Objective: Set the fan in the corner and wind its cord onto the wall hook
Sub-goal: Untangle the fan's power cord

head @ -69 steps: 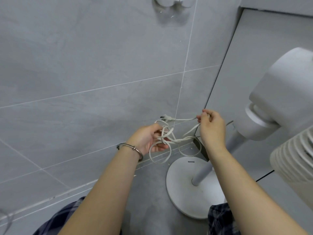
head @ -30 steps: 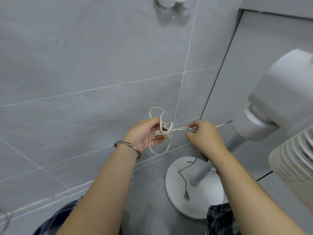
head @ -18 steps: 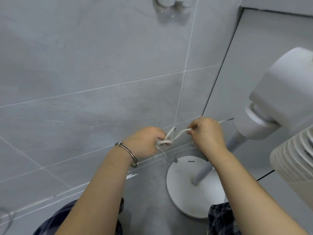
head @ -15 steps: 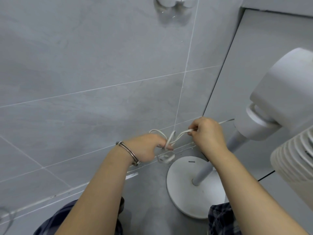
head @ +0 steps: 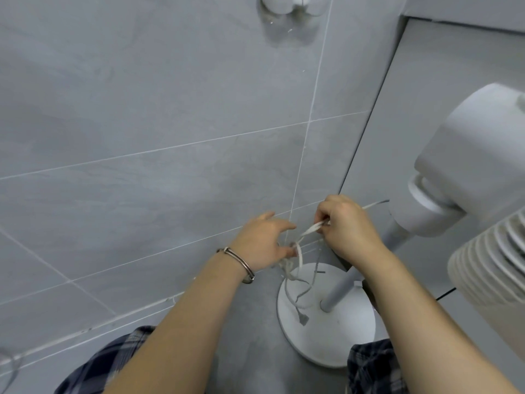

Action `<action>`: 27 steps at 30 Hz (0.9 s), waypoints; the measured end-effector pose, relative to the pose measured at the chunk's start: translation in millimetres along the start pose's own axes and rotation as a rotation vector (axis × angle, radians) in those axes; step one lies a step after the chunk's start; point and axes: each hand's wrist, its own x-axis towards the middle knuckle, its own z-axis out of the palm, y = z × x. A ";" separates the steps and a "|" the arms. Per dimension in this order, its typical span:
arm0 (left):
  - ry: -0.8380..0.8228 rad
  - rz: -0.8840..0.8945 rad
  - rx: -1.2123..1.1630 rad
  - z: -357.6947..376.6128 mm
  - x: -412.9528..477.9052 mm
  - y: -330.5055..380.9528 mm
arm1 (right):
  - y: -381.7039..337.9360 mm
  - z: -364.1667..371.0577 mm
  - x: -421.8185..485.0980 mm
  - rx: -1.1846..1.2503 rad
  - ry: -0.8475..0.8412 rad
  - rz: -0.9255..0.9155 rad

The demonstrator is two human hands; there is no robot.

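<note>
You are looking at big gray wall tiles with thin white lines. Another gray wall is meeting them. Gray floor is lying below.

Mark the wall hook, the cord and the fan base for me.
wall hook (head: 281, 5), head view, on its white body at the top edge.
cord (head: 311, 229), head view, on the flat stretched strand above the loops.
fan base (head: 329, 345), head view, on the bare disc in front of the pole.

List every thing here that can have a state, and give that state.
fan, upright on its base.
cord, loose tangle, plug hanging free.
wall hook, bare, no cord on it.
right hand, pinches the cord.
left hand, cord looped at its fingertips, hold unclear.
</note>
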 end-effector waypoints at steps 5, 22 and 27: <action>-0.173 -0.020 -0.275 0.9 4.0 0.5 | 2.0 1.4 0.1 0.012 0.080 -0.005; -0.712 -0.157 -1.530 -13.2 -2.0 -17.4 | 1.6 4.3 1.6 0.112 0.349 0.025; -0.746 -0.066 -1.590 -19.9 -2.9 -20.9 | 3.2 6.9 2.6 0.120 0.427 0.019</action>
